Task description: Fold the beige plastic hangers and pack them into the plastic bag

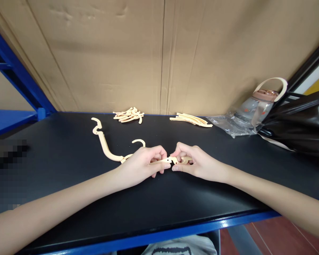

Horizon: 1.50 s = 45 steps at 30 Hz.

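Note:
Close together over the middle of the black table, both my hands are closed in pinches. My left hand (143, 161) grips a cream plastic hanger arm (159, 161), whose end with a small hole shows at the fingertips. Between the fingers of my right hand (195, 160) is a smaller cream hanger hook piece (186, 160), partly hidden. The two pieces meet end to end, and I cannot tell whether they are joined. Beyond and left of my left hand lie a curved hanger arm with a hook piece (105, 146) and another hook-shaped piece (139, 141), partly covered by that hand.
At the back lie a pile of small cream hook pieces (129, 115) and a stack of long cream arms (191, 119). A clear bottle with a handle (255, 106), a crumpled plastic bag (225, 124) and a black bag (303, 120) stand at right. Cardboard (108, 53) walls the back.

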Tool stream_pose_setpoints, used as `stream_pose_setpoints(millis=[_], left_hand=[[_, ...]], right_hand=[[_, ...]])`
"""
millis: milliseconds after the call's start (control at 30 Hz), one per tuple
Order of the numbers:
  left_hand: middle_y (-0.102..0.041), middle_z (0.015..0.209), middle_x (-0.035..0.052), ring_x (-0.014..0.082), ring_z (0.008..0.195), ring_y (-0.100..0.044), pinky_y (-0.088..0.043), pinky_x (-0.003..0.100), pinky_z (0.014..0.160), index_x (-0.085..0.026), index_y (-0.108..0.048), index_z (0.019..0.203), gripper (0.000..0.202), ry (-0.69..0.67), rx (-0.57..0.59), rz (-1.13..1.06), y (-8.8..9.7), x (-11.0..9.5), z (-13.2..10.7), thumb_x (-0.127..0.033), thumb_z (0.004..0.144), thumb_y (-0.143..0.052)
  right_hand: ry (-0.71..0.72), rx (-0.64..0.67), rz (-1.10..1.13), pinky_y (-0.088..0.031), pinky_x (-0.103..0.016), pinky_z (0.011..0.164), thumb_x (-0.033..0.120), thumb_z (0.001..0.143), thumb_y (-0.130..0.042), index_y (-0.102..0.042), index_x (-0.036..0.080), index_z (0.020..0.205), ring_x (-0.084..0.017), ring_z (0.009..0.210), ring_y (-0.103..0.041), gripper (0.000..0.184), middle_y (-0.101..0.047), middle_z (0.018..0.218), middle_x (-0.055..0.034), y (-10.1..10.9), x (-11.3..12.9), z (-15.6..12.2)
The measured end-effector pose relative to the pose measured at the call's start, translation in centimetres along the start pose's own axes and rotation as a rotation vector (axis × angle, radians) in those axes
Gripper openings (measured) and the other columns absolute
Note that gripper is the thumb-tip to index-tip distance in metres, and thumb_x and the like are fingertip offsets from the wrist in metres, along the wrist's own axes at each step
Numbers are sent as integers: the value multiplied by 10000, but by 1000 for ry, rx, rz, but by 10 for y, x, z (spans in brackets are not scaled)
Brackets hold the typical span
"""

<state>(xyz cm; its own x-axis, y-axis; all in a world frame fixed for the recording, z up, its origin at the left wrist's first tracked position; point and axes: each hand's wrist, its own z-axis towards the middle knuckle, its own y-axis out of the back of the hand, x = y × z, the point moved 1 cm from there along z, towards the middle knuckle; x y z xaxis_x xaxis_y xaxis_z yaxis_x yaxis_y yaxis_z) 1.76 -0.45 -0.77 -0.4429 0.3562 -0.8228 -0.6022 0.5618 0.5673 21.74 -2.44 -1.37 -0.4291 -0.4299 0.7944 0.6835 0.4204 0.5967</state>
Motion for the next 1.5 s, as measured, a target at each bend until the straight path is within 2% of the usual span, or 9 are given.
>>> stream_pose_setpoints(millis=[200,400,533,700,867,967,1133,1367,1500], left_hand=[[-650,698,-38,92,533,-534,-412,204,522,-201,-502,842,209,-2,6,-5,-1,4,2,-403,887,-531],[-654,715,-35,88,525,-529,-420,204,517,-203,-488,843,230,5,17,16,-2,3,4,-425,900,-509],[-646,714,-30,96,550,-531,-423,205,510,-205,-469,836,229,8,21,-2,-2,1,5,-420,896,-518],[-656,719,-25,81,509,-498,-388,205,495,-201,-451,792,252,-37,66,2,3,1,6,-419,898,-520],[-630,679,-40,83,498,-468,-354,203,470,-213,-404,785,275,-32,100,8,6,-1,5,-435,888,-529],[-629,680,-46,88,515,-465,-339,205,478,-220,-396,832,249,-32,112,45,7,-2,4,-427,896,-519],[-662,692,-55,92,510,-476,-335,214,504,-224,-442,934,211,-31,119,114,6,-4,2,-429,911,-489],[-680,688,-47,134,572,-553,-323,233,513,-230,-494,910,252,63,-10,223,-1,-4,0,-481,898,-480],[-649,656,-42,165,608,-595,-301,242,495,-236,-512,914,214,101,-91,292,-5,-6,-3,-445,902,-467]], right_hand=[[37,1,-154,-393,-226,584,238,885,-570,-444,219,901,-102,615,-513,128,-646,786,22,0,4,-1],[54,8,-342,-334,-221,548,195,894,-525,-389,233,862,-108,570,-490,144,-619,746,38,0,6,1],[114,2,-479,-312,-230,548,197,906,-483,-314,235,808,-123,592,-519,199,-600,750,27,-2,7,1],[192,-30,-680,-268,-244,519,209,915,-411,-301,234,803,-133,553,-482,159,-545,716,9,-6,7,0],[154,-30,-529,-249,-227,502,168,836,-460,-265,241,784,-97,459,-345,215,-420,570,82,-7,3,2],[165,-18,-408,-254,-216,497,148,818,-467,-305,241,802,-88,443,-284,187,-338,521,110,-7,2,4],[177,-19,-322,-270,-206,503,143,797,-485,-354,235,831,-78,450,-290,164,-344,529,116,-7,0,4],[135,-43,-363,-258,-210,497,145,800,-471,-363,235,821,-85,444,-274,142,-321,503,116,-11,2,4],[77,-86,-380,-265,-212,504,150,800,-479,-372,234,830,-88,452,-279,139,-344,521,107,-14,5,5]])
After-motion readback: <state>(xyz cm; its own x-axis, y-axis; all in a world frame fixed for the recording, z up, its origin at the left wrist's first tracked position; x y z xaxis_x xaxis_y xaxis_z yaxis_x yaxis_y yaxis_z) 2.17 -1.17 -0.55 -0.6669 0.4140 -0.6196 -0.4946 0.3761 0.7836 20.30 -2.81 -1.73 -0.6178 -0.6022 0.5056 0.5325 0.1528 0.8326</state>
